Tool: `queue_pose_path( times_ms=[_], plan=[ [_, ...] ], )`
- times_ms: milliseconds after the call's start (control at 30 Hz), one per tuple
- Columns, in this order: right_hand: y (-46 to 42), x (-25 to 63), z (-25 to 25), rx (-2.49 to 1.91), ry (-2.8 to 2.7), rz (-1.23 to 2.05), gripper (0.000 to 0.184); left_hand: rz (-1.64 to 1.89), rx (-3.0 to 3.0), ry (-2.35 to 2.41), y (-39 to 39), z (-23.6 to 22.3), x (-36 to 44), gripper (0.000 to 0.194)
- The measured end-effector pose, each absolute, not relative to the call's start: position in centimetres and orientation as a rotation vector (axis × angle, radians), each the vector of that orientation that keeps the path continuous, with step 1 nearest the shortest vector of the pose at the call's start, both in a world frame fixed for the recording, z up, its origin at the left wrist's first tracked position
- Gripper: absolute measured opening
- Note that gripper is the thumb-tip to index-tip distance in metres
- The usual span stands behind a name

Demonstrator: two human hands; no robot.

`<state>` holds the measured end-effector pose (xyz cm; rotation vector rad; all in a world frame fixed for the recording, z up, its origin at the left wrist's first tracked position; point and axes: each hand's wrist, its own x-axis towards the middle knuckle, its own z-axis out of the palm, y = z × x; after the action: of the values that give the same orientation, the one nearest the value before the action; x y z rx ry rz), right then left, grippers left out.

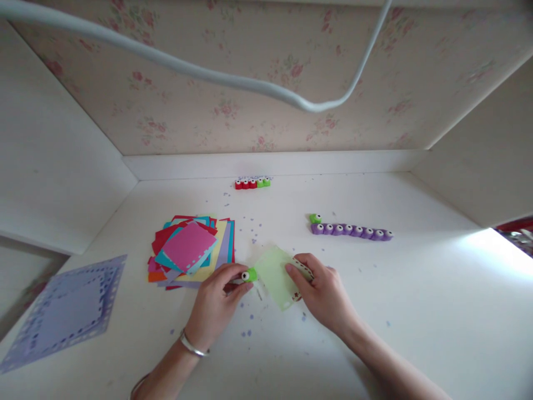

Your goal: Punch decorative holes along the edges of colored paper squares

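My left hand [220, 293] is closed around a small green craft punch [250, 274] with a white and black button. A pale green sheet of paper [273, 276] is pinched in my right hand [320, 287], thumb on top, its left corner close to the punch. Punched holes run along the paper's right edge, partly under my fingers. I cannot tell whether the paper's corner is inside the punch. Just left of my left hand lies a pile of coloured paper [189, 244], pink on top. Tiny purple paper bits [247, 333] are scattered below my hands.
A row of purple punches [352, 231] stands to the right, with another green punch [315, 218] behind its left end. Red and green punches [252, 184] line up near the back wall. Purple sheets with punched edges [69, 311] lie far left. A white cable [233, 81] hangs across the top.
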<state>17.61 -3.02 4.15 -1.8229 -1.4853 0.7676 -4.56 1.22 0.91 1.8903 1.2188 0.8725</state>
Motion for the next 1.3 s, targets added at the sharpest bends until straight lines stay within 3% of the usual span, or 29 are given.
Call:
queue_pose_path(
  times_ms=[367,1300],
  plan=[
    [-3.07,17.47,4.25,-1.771,-1.39,0.938,0.021,0.857,1.883,1.223,1.3,0.75,-4.56,0.018],
    [-2.93,17.39,4.43,-1.779,-1.367,0.932,0.022,0.848,1.914,1.214,1.3,0.72,-4.71,0.017]
  ],
)
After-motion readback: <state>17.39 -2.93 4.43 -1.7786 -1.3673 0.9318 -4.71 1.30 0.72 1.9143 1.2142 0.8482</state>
